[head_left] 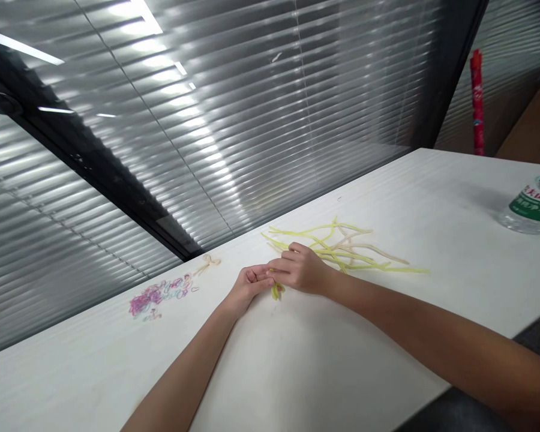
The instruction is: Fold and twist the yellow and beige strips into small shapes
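My left hand (pixel 249 289) and my right hand (pixel 299 268) meet above the white table, fingertips pinched together. Between them is a small bent yellow pipe cleaner (pixel 275 293), its loops hanging below the fingers. Most of it is hidden by the fingers, as is a small brownish bit beside it. Just behind my right hand lies a loose spread of long yellow and beige pipe cleaners (pixel 342 249), crossing one another. A beige piece twisted into a bow-like shape (pixel 207 262) rests to the left of my left hand.
A pile of small pink, purple and teal loops (pixel 159 295) lies on the white table (pixel 297 366) at left. A clear water bottle (pixel 533 201) with a green label stands at the right edge. Glass with blinds (pixel 252 120) borders the far side; a red tube (pixel 477 102) rises beyond.
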`<action>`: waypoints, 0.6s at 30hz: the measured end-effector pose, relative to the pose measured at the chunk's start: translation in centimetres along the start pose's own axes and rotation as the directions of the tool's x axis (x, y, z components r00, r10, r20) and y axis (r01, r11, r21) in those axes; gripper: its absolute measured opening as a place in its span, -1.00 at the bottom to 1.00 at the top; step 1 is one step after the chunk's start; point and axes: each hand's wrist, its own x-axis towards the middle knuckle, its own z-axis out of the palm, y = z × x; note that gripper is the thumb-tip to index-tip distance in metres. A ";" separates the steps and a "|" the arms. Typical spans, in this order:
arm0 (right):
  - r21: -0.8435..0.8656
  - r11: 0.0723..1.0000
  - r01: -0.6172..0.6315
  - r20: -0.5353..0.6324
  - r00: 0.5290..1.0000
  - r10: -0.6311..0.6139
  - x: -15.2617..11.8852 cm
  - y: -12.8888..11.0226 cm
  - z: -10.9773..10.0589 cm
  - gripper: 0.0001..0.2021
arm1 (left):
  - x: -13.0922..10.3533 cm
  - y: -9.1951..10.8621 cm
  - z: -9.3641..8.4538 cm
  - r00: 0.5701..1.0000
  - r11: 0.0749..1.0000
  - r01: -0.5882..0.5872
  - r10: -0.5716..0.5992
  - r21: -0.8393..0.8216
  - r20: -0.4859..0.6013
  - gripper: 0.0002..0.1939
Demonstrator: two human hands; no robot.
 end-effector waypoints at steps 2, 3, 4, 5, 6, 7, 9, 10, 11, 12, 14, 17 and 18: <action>-0.012 1.000 0.005 0.019 1.000 -0.005 -0.1 0.0 0.1 -0.76 | 0.0 0.1 0.1 1.000 1.000 0.011 -0.011 -0.004 0.004 -0.68; -0.015 1.000 0.009 0.021 1.000 -0.008 -0.1 0.0 0.1 -0.76 | 0.0 0.2 0.1 1.000 1.000 0.019 -0.019 -0.002 0.004 -0.69; -0.017 1.000 0.014 0.017 1.000 -0.014 -0.1 0.0 0.1 -0.77 | 0.0 0.3 0.2 1.000 1.000 0.024 -0.024 0.000 0.002 -0.70; -0.018 1.000 0.020 0.009 1.000 -0.020 -0.1 0.0 0.1 -0.77 | 0.0 0.3 0.2 1.000 1.000 0.027 -0.027 0.002 0.000 -0.71; -0.019 1.000 0.026 -0.001 1.000 -0.026 -0.1 0.1 0.1 -0.77 | 0.0 0.4 0.2 1.000 1.000 0.028 -0.028 0.003 -0.001 -0.72; -0.019 0.999 0.029 -0.010 1.000 -0.030 -0.1 0.1 0.1 -0.77 | 0.0 0.4 0.3 1.000 1.000 0.027 -0.027 0.005 0.000 -0.74; -0.018 0.999 0.030 -0.022 0.999 -0.031 0.0 0.1 0.1 -0.77 | 0.0 0.4 0.3 1.000 1.000 0.019 -0.019 0.010 0.010 -0.77; -0.016 0.999 0.029 -0.024 0.999 -0.030 0.0 0.2 0.1 -0.77 | 0.0 0.4 0.3 1.000 1.000 0.016 -0.016 0.012 0.015 -0.78; -0.016 1.000 0.027 -0.024 0.999 -0.028 0.0 0.2 0.1 -0.77 | 0.0 0.4 0.3 1.000 1.000 0.017 -0.017 0.012 0.017 -0.79; -0.017 1.000 0.025 -0.024 0.999 -0.025 0.0 0.2 0.1 -0.78 | 0.0 0.4 0.3 1.000 1.000 0.019 -0.020 0.009 0.014 -0.79; -0.025 1.000 0.016 -0.032 0.999 -0.016 0.1 0.1 0.0 -0.80 | 0.0 0.3 0.4 1.000 1.000 0.024 -0.024 -0.005 -0.013 -0.77; -0.014 0.999 -0.041 -0.070 0.997 0.040 0.3 -0.1 -0.3 -0.78 | 0.1 0.1 0.5 0.993 0.999 -0.004 -0.002 -0.053 -0.116 -0.75; 0.001 0.997 -0.072 -0.079 0.994 0.072 0.4 -0.1 -0.4 -0.77 | 0.2 0.0 0.6 0.986 0.996 -0.027 0.013 -0.081 -0.167 -0.74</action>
